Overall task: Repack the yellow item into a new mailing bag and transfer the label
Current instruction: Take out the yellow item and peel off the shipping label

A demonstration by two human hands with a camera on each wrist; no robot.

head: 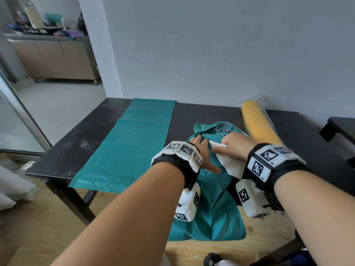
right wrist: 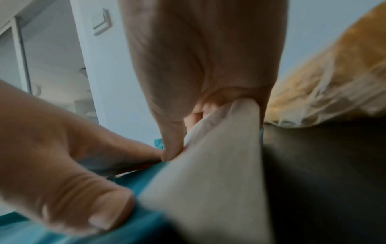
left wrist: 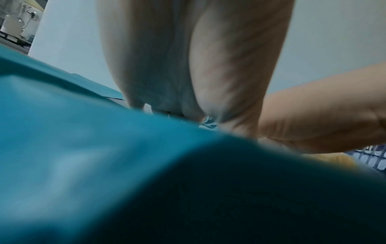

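Observation:
The old teal mailing bag (head: pixel 215 208) lies crumpled and open-mouthed on the table, its lower end hanging over the front edge. My left hand (head: pixel 206 154) presses flat on it with straight fingers. Just right of it, my right hand (head: pixel 230 144) pinches the white label (head: pixel 228 162), which is partly lifted off the bag. The right wrist view shows the label (right wrist: pixel 219 165) rising from the teal bag (right wrist: pixel 135 181) into my fingers (right wrist: pixel 173 148). The yellow item (head: pixel 257 123), in clear wrap, lies to the right. A new teal bag (head: pixel 130 146) lies flat on the left.
The black table (head: pixel 76 143) stands against a grey wall. A second black surface (head: pixel 342 127) sits at the far right. White plastic (head: pixel 15 189) lies on the wooden floor at the left. A cabinet stands in the far room.

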